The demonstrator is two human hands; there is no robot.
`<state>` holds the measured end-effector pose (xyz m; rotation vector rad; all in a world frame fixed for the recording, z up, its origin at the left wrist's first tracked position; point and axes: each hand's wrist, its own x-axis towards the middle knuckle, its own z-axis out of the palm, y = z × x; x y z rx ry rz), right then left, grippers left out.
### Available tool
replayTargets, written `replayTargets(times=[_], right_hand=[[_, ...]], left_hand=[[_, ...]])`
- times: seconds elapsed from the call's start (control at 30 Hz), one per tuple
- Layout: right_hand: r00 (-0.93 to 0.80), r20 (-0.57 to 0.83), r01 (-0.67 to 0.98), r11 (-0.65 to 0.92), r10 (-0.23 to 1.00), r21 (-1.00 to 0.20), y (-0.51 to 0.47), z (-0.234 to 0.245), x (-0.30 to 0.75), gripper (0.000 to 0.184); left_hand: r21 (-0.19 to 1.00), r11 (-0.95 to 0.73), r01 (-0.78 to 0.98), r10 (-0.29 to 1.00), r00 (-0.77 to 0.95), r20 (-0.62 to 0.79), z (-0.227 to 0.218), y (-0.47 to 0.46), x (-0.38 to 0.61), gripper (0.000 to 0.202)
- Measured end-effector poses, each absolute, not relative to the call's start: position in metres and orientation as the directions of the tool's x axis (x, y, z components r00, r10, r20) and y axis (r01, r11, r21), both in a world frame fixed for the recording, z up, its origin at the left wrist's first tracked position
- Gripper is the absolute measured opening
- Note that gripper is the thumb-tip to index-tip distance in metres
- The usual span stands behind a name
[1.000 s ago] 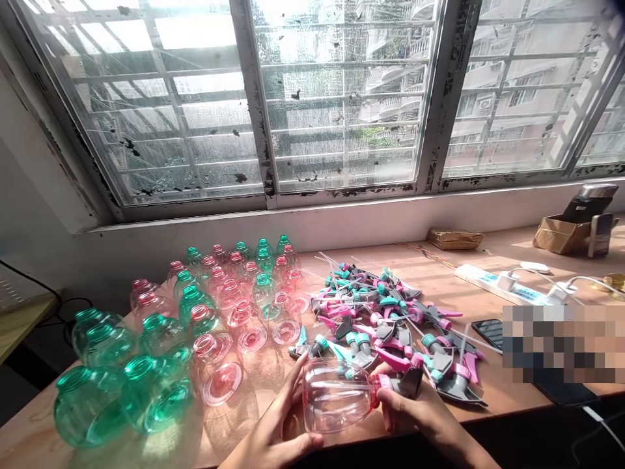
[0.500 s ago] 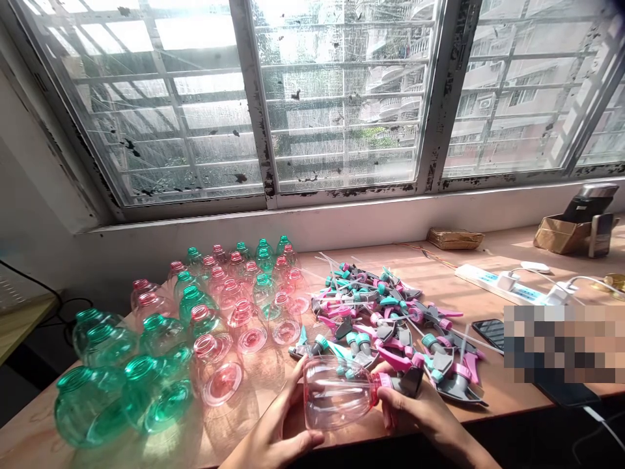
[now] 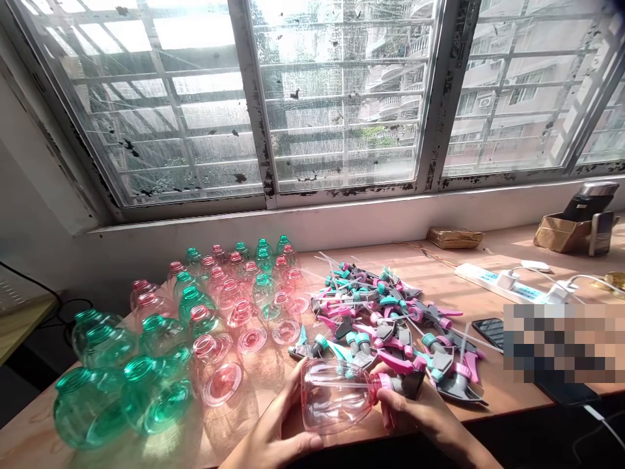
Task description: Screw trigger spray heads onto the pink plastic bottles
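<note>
Head view: clear pink bottle (image 3: 334, 404) lies on its side between the two hands, over the bench (image 3: 512, 397) front edge, base left, neck right. Left hand (image 3: 278, 426) cups the base end. Right hand (image 3: 415, 407) grips the sprayer (image 3: 409, 380) at the neck. Loose sprayers (image 3: 385, 322) piled just behind; other bottles (image 3: 232, 309) off left.

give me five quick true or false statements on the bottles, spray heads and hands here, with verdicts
1. The left hand is around the base end of a pink bottle. True.
2. The held bottle is upright. False: it is tipped onto its side.
3. The right hand grips a spray head at that bottle's neck. True.
4. Loose spray heads lie right of the standing bottles. True.
5. All standing bottles are green. False: several are pink.
</note>
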<state>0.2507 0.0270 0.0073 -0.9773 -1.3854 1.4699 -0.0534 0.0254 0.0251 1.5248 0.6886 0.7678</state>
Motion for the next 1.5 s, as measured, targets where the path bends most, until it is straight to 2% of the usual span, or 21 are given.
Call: replayTargets(times=[0.27,0.47,0.63,0.9,1.1,1.27,1.5], right_hand=[[-0.334,0.065,-0.153,0.014,0.940,-0.988,0.026,0.014,0.249,0.043],[-0.333,0.063,-0.162,0.008,0.941,-0.987,0.025,0.015,0.248,0.045],[-0.299,0.055,-0.158,0.008,0.953,-0.987,0.025,0.011,0.247,0.047],[-0.338,0.063,-0.132,0.019,0.939,-0.991,0.026,0.012,0.249,0.046],[-0.381,0.051,-0.121,0.004,0.923,-0.993,0.026,0.014,0.252,0.044],[-0.352,0.061,-0.093,0.030,0.934,-0.995,0.024,0.018,0.251,0.042],[-0.329,0.057,-0.124,0.017,0.943,-0.992,0.023,0.014,0.250,0.042]], left_hand=[[0.995,-0.075,-0.070,0.801,0.590,0.102,0.025,0.025,-0.049,0.085],[0.998,-0.048,-0.041,0.796,0.602,0.063,0.028,0.022,-0.049,0.103],[1.000,-0.015,0.008,0.824,0.567,0.008,0.035,0.019,-0.049,0.094],[0.995,-0.073,-0.071,0.807,0.581,0.101,0.027,0.022,-0.047,0.097],[0.997,-0.067,-0.025,0.794,0.604,0.068,0.023,0.024,-0.052,0.094],[0.998,-0.054,-0.029,0.779,0.624,0.060,0.026,0.026,-0.053,0.086],[0.995,-0.095,0.013,0.820,0.569,0.071,0.027,0.024,-0.050,0.091]])
